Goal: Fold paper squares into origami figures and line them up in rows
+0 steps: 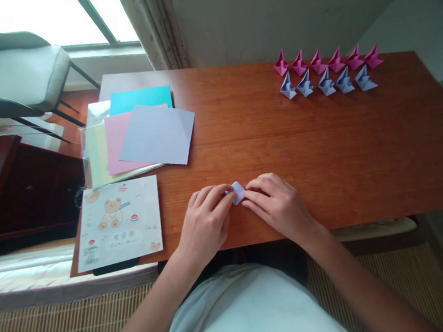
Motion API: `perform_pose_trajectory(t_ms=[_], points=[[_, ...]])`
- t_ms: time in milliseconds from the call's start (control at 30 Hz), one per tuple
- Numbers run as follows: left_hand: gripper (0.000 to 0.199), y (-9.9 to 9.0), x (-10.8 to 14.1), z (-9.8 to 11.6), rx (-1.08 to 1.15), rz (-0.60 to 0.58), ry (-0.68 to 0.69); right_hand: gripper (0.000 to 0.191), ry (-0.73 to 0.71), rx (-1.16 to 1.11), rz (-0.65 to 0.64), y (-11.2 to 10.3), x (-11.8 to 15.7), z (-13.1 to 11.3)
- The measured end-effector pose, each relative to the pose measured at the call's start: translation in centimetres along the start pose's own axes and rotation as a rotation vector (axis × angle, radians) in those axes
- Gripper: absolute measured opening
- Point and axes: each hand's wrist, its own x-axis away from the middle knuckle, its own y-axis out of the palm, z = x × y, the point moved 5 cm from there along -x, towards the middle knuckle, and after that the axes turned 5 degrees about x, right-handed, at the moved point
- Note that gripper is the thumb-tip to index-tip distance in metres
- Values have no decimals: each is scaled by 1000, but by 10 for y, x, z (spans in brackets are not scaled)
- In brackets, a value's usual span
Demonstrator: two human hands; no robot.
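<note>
A small folded piece of lavender origami paper (238,192) is between my two hands, just above or on the table near its front edge. My left hand (209,215) pinches its left corner between thumb and forefinger. From the other side, my right hand (277,202) has thumb and fingertips closed on the right corner. The fingertips cover both side corners, while the creased, diamond-shaped middle shows.
Pink folded paper figures (318,63) stand in a row at the back right, with lavender ones (326,83) in front. At left lie a loose lavender sheet (157,135), coloured sheets and a bear-printed pad (118,222) on the wooden table (241,128). A chair (18,74) stands beyond.
</note>
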Motion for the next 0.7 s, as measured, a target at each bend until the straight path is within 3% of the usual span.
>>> perform_pose_trajectory(t_ms=[700], points=[[14, 5, -2, -1, 47, -16, 67, 21, -12, 84, 15, 0, 18, -6]])
